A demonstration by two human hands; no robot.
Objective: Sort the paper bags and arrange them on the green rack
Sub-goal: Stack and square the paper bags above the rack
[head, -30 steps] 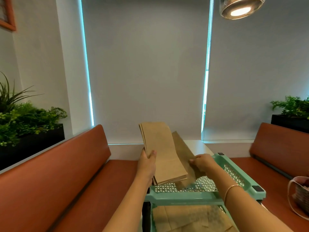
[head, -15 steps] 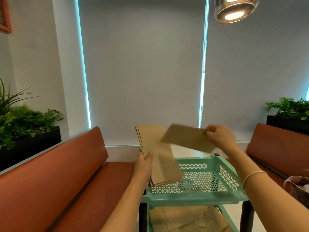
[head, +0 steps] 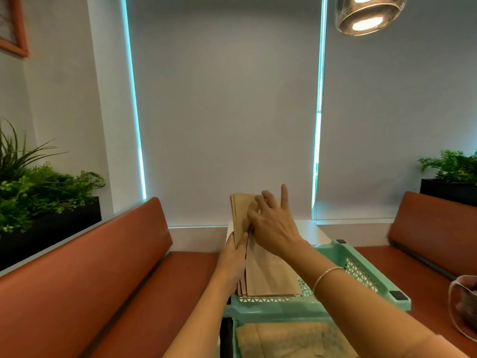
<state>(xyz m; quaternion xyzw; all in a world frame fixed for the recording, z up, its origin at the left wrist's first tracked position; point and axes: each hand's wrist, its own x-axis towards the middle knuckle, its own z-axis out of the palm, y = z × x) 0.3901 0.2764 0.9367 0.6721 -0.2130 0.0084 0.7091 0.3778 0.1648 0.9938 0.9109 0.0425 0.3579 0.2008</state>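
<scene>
A stack of flat brown paper bags (head: 268, 275) stands on end in the top tray of the green rack (head: 361, 277), tilted away from me. My left hand (head: 233, 257) grips the stack's left edge. My right hand (head: 273, 223) rests on the upper front of the stack, thumb and fingers pinching the top bags near their left edge, index finger raised. More brown bags (head: 291, 339) lie flat on the rack's lower shelf.
Red-brown benches run along the left (head: 85, 275) and right (head: 433, 233). Planters with green plants (head: 38, 192) sit behind both. A white tabletop (head: 312, 231) lies behind the rack. A lamp (head: 366, 14) hangs above right. A basket (head: 464, 308) sits at the right edge.
My right hand carried a single bag up from the tray, swung it left and laid it against the stack. The stack is more upright now; the left hand kept its grip.
</scene>
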